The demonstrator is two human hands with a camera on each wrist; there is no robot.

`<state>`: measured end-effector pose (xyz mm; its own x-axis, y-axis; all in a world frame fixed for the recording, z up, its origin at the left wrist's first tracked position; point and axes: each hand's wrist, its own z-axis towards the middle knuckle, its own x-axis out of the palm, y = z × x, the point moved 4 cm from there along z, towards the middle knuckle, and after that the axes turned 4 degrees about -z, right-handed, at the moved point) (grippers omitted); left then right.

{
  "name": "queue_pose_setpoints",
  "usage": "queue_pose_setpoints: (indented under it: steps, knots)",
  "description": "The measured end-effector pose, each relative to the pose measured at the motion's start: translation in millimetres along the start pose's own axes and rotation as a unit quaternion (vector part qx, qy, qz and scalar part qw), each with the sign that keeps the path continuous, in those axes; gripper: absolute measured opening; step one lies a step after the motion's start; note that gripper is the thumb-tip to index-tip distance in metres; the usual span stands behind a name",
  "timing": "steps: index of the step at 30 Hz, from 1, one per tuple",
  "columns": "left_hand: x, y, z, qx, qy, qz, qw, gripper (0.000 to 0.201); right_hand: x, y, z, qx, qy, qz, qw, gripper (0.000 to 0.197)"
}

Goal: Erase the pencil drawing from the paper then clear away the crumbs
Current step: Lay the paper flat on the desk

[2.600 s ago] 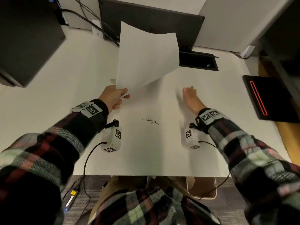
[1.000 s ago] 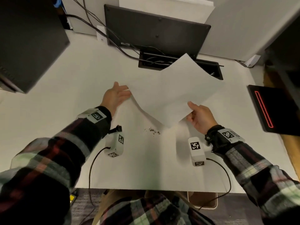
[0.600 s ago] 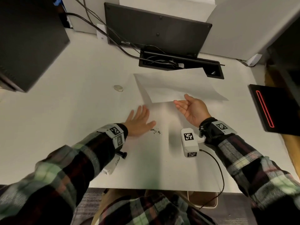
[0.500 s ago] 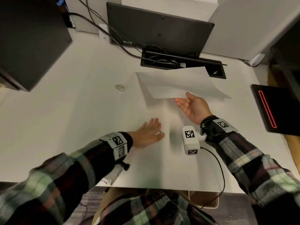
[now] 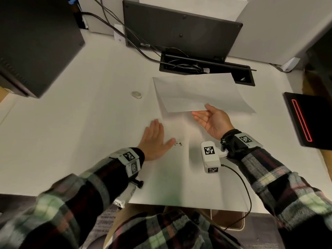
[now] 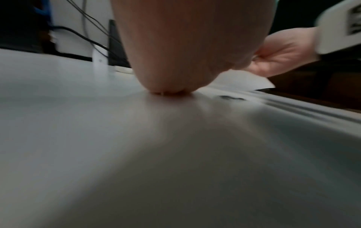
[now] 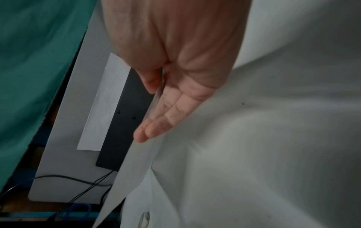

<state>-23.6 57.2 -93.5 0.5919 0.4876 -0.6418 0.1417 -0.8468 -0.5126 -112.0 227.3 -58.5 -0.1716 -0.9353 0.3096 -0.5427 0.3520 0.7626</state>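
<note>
The white paper (image 5: 197,92) is lifted over the back of the white desk (image 5: 71,141), its near edge raised. My right hand (image 5: 212,121) is palm up and pinches that edge, thumb on top and straight fingers (image 7: 166,114) beneath the paper (image 7: 136,162). A small heap of dark eraser crumbs (image 5: 178,143) lies on the desk in front of me. My left hand (image 5: 154,139) lies flat, palm down, with its thumb just left of the crumbs (image 6: 232,98). The oval eraser (image 5: 136,94) rests left of the paper, also seen as the eraser (image 7: 144,217).
A black monitor (image 5: 179,29) and an open cable slot (image 5: 188,66) stand behind the paper. A black computer case (image 5: 36,42) sits at the far left, and a black device with a red line (image 5: 305,121) at the right. A bin (image 5: 228,220) stands under the desk's near edge.
My left hand let go of the paper and came down flat beside the crumbs. My right hand took the paper's near edge and lowered it toward the back of the desk.
</note>
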Motion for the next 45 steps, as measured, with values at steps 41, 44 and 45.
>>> queue_pose_setpoints:
  steps: [41, 44, 45]
  knots:
    - [-76, 61, 41, -0.082, -0.107, -0.014, 0.991, 0.069, 7, -1, 2, -0.005, -0.008, -0.019, 1.0, 0.014]
    - [-61, 53, 31, -0.059, -0.081, 0.006, 0.995, 0.072, 7, -1, 3, -0.003, -0.008, -0.025, 1.0, 0.015]
    - [-54, 48, 26, -0.045, -0.068, 0.012, 0.997, 0.072, 6, 0, 4, -0.003, -0.008, -0.025, 1.0, 0.015]
